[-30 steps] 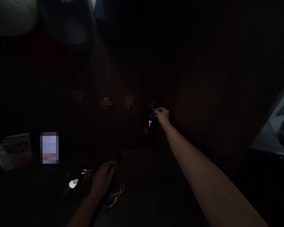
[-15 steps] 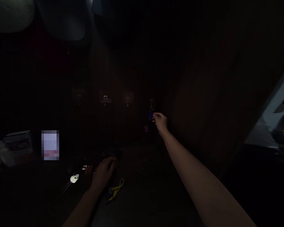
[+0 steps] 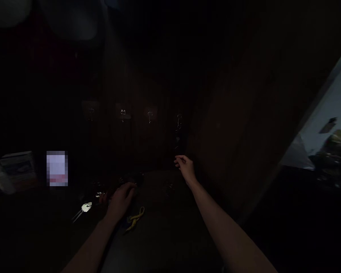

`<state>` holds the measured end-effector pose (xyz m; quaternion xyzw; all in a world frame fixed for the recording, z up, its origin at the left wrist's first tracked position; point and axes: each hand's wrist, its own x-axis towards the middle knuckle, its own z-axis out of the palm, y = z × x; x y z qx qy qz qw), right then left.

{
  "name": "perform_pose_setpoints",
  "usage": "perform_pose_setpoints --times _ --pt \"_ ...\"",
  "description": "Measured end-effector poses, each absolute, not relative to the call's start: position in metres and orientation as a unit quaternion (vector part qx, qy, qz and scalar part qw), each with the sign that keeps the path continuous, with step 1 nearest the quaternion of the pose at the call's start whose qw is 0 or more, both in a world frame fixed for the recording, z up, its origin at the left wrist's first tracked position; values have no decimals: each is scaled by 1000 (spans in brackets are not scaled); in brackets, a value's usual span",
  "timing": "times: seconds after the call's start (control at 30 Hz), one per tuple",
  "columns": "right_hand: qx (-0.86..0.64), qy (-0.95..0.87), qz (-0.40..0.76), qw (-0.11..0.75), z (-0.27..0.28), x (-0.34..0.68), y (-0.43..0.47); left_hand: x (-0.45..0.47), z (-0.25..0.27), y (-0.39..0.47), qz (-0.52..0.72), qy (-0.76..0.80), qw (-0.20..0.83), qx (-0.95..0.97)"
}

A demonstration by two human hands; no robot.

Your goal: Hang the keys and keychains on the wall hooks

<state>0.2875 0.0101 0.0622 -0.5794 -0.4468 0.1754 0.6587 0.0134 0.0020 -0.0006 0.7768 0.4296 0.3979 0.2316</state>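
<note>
The scene is very dark. My right hand (image 3: 185, 167) hangs in the air below a row of small wall hooks, fingers loosely curled and holding nothing. A key bunch (image 3: 178, 133) dangles from the rightmost hook (image 3: 179, 118), just above that hand. My left hand (image 3: 121, 200) rests palm down on the dark surface, among loose keys. A silver key (image 3: 85, 208) lies to its left and a yellow cord or tag (image 3: 135, 218) to its right. Whether the left hand grips anything is hidden.
Three more hooks (image 3: 122, 113) sit empty on the dark wall to the left. A box (image 3: 18, 167) and a pale blurred card (image 3: 57, 168) stand at the left. A lit area (image 3: 326, 136) shows at the right edge beyond a dark panel.
My right hand has let go of the blue-tagged keys, now hanging on the rightmost hook, and dropped down and slightly left. The left hand has stayed put on the surface.
</note>
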Motion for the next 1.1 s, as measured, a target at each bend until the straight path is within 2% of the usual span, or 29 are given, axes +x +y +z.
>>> perform_pose_setpoints --times 0.47,0.67,0.77,1.1 --pt "-610 -474 183 608 -13 278 -11 14 -3 4 398 428 218 782" --pt "-665 -570 95 473 -19 275 -20 14 -2 3 400 429 216 780" --pt "-653 -601 85 453 -17 272 -22 14 -2 3 408 424 215 779" --pt "-545 -622 250 504 -7 240 -28 14 -5 4 408 421 192 787"
